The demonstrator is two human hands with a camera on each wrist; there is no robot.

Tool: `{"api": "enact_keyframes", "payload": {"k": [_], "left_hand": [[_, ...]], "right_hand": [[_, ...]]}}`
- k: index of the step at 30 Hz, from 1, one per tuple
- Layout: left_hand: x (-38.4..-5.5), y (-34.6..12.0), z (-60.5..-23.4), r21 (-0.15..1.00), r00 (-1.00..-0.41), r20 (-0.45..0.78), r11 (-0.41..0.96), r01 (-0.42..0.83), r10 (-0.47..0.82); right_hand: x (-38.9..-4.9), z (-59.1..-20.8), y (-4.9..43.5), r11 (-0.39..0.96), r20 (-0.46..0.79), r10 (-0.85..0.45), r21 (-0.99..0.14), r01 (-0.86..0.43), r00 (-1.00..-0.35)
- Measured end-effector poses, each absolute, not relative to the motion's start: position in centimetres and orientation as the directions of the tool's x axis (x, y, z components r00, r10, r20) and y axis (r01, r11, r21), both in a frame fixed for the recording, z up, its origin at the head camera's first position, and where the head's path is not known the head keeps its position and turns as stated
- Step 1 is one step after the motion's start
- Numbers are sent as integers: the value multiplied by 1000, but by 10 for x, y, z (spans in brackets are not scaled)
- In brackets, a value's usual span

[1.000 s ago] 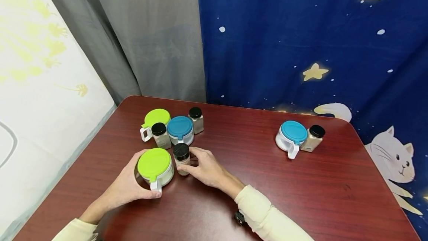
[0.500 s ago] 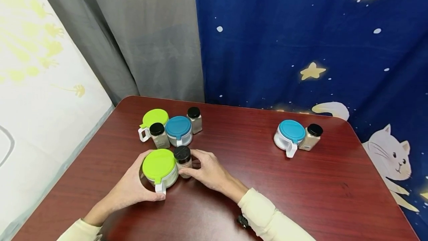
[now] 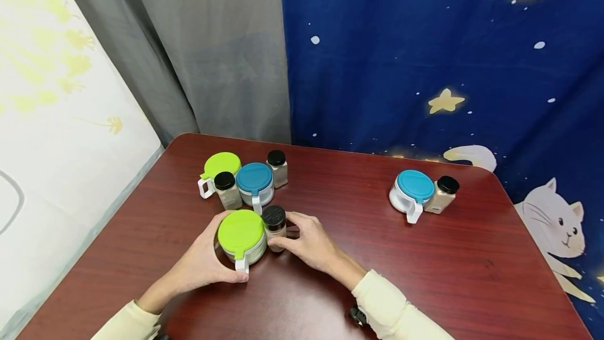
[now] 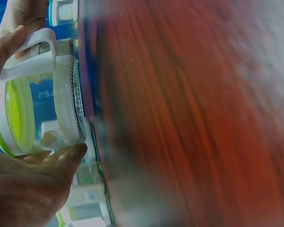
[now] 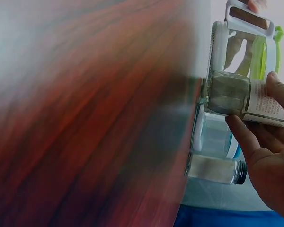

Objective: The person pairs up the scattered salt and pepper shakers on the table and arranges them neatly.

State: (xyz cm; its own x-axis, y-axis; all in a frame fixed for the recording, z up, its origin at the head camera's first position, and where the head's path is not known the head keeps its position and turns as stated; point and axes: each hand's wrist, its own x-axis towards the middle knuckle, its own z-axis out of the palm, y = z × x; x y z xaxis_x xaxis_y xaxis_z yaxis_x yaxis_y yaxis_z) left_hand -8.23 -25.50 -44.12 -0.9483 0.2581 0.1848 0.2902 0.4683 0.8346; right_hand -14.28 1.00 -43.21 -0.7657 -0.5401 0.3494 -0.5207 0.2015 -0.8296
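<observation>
My left hand (image 3: 202, 262) grips a clear glass seasoning jar (image 3: 241, 232) with a lime-green lid and a white handle, fingers and thumb spread around its side. Close beside it, my right hand (image 3: 315, 244) pinches a small glass spice bottle (image 3: 274, 227) with a black cap between thumb and fingers. In the right wrist view a printed label shows on that bottle (image 5: 232, 94), and the green-lidded jar (image 5: 239, 52) is right alongside. Both containers are upright. Whether their bases touch the table cannot be told.
Behind the hands stand another green-lidded jar (image 3: 222, 166), a blue-lidded jar (image 3: 255, 180) and two black-capped bottles, one being the front bottle (image 3: 228, 193). Farther right on the brown table (image 3: 358, 214) are a blue-lidded jar (image 3: 414, 188) and a black-capped bottle (image 3: 441, 195).
Both hands have moved to the right together, carrying the green-lidded jar and the black-capped spice bottle along. The other jars and bottles have stayed in place.
</observation>
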Motion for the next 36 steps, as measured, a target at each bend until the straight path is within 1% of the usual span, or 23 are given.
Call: {"api": "enact_keyframes", "payload": {"k": [5, 11, 18, 26, 30, 36], "left_hand": [[-86, -245, -442, 839, -942, 191, 452, 302, 276], [-90, -234, -442, 845, -936, 196, 435, 313, 292], [-89, -225, -446, 859, -937, 181, 416, 300, 300], [-92, -210, -443, 837, -937, 178, 454, 305, 300], [-94, -202, -442, 840, -932, 179, 444, 311, 315], [-98, -192, -442, 840, -922, 190, 431, 330, 336]], "right_hand": [[-143, -431, 20, 181, 327, -531, -858, -481, -782], [-140, -429, 32, 137, 329, -522, -878, -458, -787], [-133, -428, 43, 145, 296, -526, -893, -427, -797], [-126, -425, 57, 154, 317, -477, -888, -433, -820], [-125, -425, 64, 161, 315, -461, -890, -427, -830], [-123, -430, 74, 136, 349, -439, -885, -445, -828]]}}
